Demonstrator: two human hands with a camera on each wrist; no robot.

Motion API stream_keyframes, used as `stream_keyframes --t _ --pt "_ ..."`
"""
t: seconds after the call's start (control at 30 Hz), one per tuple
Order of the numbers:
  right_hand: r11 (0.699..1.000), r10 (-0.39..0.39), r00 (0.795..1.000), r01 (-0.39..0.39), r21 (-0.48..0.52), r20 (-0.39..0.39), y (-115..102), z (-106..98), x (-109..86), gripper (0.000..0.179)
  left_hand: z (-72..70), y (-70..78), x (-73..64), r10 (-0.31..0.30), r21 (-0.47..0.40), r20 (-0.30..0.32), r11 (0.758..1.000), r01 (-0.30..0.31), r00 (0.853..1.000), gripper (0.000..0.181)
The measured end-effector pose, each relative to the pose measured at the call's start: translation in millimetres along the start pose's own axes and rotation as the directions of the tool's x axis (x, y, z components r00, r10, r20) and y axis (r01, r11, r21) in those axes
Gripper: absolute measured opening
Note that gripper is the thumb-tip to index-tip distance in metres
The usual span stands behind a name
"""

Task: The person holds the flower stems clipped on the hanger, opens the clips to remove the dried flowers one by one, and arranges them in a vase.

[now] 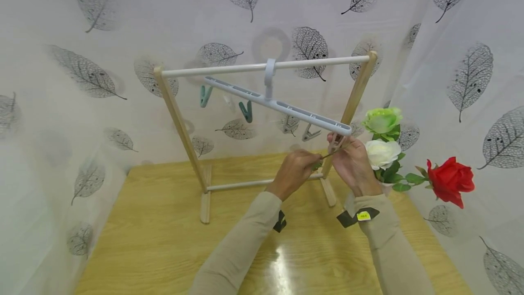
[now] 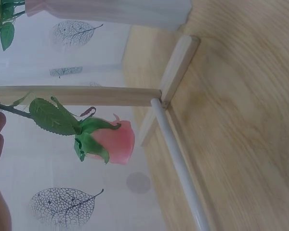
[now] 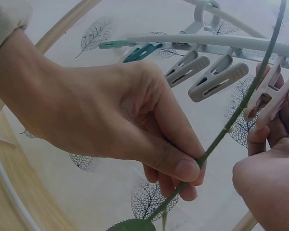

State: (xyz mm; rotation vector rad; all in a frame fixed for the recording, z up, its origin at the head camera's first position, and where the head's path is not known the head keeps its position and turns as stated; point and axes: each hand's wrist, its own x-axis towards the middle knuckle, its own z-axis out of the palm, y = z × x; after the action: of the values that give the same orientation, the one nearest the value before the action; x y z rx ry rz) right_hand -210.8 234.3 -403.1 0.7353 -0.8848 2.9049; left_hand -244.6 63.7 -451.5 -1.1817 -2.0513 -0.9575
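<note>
My left hand pinches the green stem of an artificial rose between thumb and fingers. In the left wrist view its pink bloom hangs lowest, with a leaf above it. My right hand grips a pale pink clothespin under the lower right end of a tilted white clip hanger. The stem's upper part overlaps the hanger bar close by this clothespin in the right wrist view. Grey clothespins and green clothespins dangle along the same bar.
The hanger hooks over the white rail of a wooden-legged rack on the wood-grain table. To the right, a pale vase holds a green rose, a white rose and a red rose. Leaf-printed curtain surrounds the table.
</note>
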Motion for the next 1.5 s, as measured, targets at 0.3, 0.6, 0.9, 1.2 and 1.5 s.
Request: stream_keyframes --t 0.3,0.6,0.9,1.2,1.5 --pt "1.0 0.021 0.998 -0.021 0.009 -0.061 -1 1 1.0 0.025 -9.3 -0.9 -11.0 -0.003 0.03 0.035 1.0 0.002 0.999 0.01" --pt "0.997 0.077 0.995 -0.076 0.01 -0.058 1 -2 -2.4 0.025 -27.1 2.6 -26.6 -0.026 0.044 0.046 0.999 0.024 0.999 0.008" --pt "0.99 0.108 0.993 -0.111 -0.088 -0.041 5 -10 -12.1 0.032 -45.5 7.4 -41.5 -0.064 0.101 0.074 0.993 0.056 0.995 0.012" --pt "0.974 0.206 0.972 -0.215 -0.07 -0.116 15 -16 -23.7 0.039 -66.3 6.3 -62.2 -0.096 0.149 0.066 0.985 0.086 0.993 0.011" --pt "0.962 0.243 0.97 -0.238 -0.133 0.019 28 -29 -51.5 0.043 -85.5 6.5 -84.4 -0.141 0.191 0.073 0.974 0.125 0.987 0.01"
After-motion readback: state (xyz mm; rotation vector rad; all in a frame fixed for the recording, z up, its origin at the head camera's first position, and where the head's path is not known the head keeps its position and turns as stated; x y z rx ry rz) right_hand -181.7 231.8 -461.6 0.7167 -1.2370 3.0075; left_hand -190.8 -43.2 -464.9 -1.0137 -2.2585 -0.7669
